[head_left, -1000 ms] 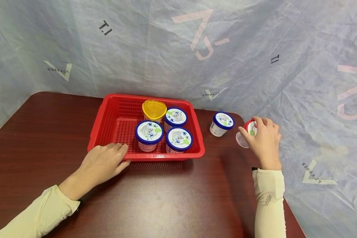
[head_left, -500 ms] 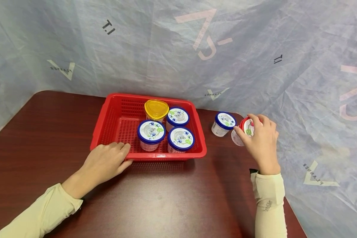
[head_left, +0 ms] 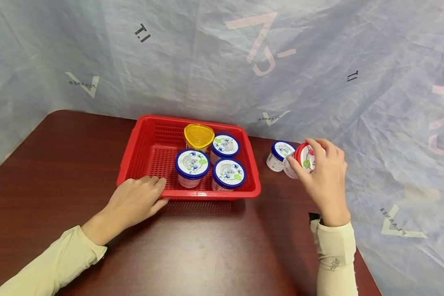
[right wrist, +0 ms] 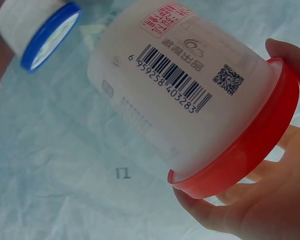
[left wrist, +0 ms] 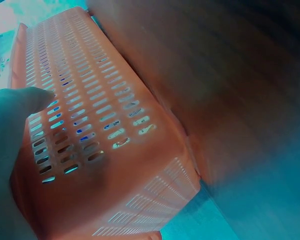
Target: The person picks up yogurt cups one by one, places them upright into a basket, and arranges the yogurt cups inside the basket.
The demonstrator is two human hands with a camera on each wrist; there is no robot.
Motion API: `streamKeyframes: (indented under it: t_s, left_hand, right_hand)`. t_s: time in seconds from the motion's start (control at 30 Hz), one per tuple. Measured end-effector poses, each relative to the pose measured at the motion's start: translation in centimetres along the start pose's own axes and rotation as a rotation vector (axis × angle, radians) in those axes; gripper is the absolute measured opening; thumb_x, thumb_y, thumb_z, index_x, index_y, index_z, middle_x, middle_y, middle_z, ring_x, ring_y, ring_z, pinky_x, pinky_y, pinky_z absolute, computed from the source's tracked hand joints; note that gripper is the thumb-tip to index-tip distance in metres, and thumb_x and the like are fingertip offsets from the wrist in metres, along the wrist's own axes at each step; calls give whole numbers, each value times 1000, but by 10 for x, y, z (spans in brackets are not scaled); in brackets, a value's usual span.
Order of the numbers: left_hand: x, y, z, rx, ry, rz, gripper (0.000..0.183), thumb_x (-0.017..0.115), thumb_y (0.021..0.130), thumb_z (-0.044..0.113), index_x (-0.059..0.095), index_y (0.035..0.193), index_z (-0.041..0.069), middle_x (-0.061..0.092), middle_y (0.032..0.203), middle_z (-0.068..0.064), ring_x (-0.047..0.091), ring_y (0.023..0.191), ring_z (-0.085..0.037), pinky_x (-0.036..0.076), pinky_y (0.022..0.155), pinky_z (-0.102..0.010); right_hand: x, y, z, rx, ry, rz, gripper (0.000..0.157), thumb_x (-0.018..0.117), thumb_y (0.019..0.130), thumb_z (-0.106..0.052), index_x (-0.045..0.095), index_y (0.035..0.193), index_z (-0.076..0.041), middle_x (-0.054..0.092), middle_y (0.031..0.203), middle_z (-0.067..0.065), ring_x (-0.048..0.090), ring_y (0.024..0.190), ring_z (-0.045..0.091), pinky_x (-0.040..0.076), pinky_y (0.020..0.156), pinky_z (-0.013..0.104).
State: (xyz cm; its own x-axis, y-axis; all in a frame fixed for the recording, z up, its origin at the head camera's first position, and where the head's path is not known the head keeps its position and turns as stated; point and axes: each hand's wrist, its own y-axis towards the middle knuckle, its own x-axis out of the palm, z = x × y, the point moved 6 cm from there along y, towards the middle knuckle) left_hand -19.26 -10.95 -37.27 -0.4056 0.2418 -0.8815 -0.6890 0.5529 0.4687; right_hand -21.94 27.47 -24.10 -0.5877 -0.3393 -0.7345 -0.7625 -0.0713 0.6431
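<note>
My right hand [head_left: 323, 181] grips a translucent tub with a red lid [right wrist: 240, 150] by its lid, the tub tilted. Close to its left on the table stands a blue-lidded tub [head_left: 277, 156]. At the front left edge of the red plastic basket [head_left: 203, 193] my left hand [head_left: 138, 201] holds the rim, its thumb against the outer wall in the left wrist view. Inside the basket are three blue-lidded tubs [head_left: 192, 166] and a container with a yellow lid [head_left: 199, 136]. The left part of the basket floor shows bare.
The basket stands on a dark red-brown table [head_left: 207, 250]. Behind the table and along its right side hangs a grey printed sheet [head_left: 192, 61].
The right hand has lifted the red-lidded tub slightly and brought it left, nearer the blue-lidded tub on the table. The left hand stays on the basket rim; the whole view has shifted a little.
</note>
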Motion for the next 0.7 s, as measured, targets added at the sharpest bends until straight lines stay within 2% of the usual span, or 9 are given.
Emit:
streamKeyframes:
  t_s: [0.17, 0.4, 0.7]
  left_hand:
    - [-1, 1, 0, 4, 4, 8, 38, 81, 78, 35, 62, 90, 4, 60, 72, -8, 58, 55, -23, 42, 40, -32]
    - [0, 1, -1, -6, 6, -11, 37, 80, 79, 34, 62, 92, 4, 61, 73, -8, 60, 58, -24, 46, 42, -35]
    - [0, 1, 2, -14, 9, -15, 39, 80, 79, 35, 63, 94, 3, 62, 74, -8, 60, 59, -24, 47, 44, -35]
  right_hand:
    - [2, 5, -19, -53, 35, 11, 57, 80, 82, -35, 62, 129, -11, 53, 131, 18, 42, 122, 43, 31, 89, 65]
    - [6, 15, -50, -170, 67, 26, 58, 80, 82, -33, 62, 131, -10, 52, 131, 20, 42, 124, 42, 31, 93, 64]
    - [18, 31, -95, -317, 97, -11, 58, 78, 83, -38, 61, 131, -10, 52, 133, 19, 43, 124, 40, 35, 90, 62]
